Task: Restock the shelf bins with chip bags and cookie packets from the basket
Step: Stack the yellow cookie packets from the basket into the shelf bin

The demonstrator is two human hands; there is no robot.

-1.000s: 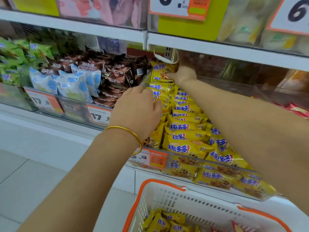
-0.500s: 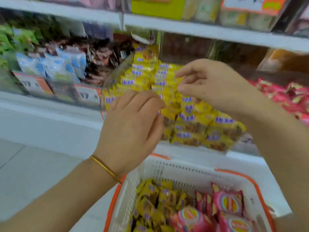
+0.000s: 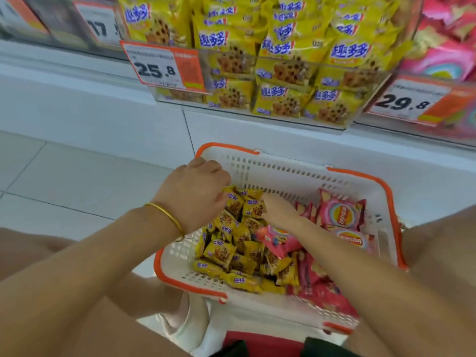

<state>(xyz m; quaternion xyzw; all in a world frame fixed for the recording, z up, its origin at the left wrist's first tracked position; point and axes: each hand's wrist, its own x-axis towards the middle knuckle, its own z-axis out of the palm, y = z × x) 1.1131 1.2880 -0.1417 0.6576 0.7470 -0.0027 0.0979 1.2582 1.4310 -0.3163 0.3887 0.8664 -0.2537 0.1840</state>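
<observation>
A white basket with an orange rim sits below the shelf. It holds a heap of yellow cookie packets on the left and pink chip bags on the right. My left hand, with a gold bangle on the wrist, curls over the top of the yellow heap and closes on a cookie packet. My right hand reaches in from the right, its fingertips pinching a neighbouring cookie packet. Above, the clear shelf bin is stacked with the same yellow packets.
A price tag reading 25.8 hangs on the yellow bin's left front, and one reading 29.8 on the bin of pink bags to the right. White tiled floor lies left of the basket.
Both hands have come down from the yellow shelf bin into the basket and closed on cookie packets. The view has tilted down onto the basket.
</observation>
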